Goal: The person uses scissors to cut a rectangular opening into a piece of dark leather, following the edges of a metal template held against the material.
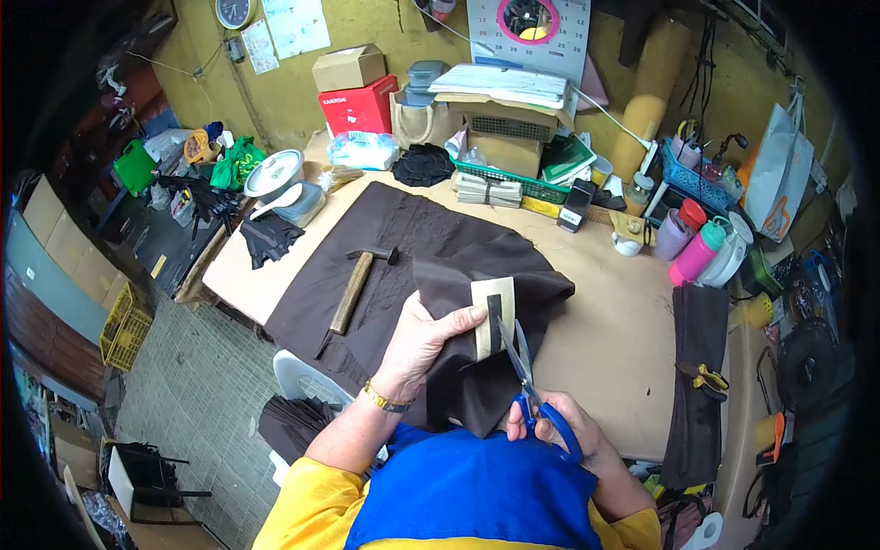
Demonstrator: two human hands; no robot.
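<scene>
My left hand (417, 344) pinches a cream rectangular piece (492, 291) with a black strip (495, 323) on it, thumb on top, against a raised fold of dark brown sheet material (458, 390). In my right hand (582, 423) are scissors (556, 423) with blue handles. Their blades are spread and point up along the right edge of the cream piece. Whether they touch the material I cannot tell. The rest of the brown sheet lies across the table, and a wooden-handled hammer (351, 295) rests on it, left of my left hand.
The table (596, 330) holds boxes, a green basket (545, 190) and a pink-and-teal bottle (697, 252) along its back and right. A folded brown strip (698, 357) at the right edge carries yellow-handled pliers (706, 380). A white chair (307, 371) stands at left.
</scene>
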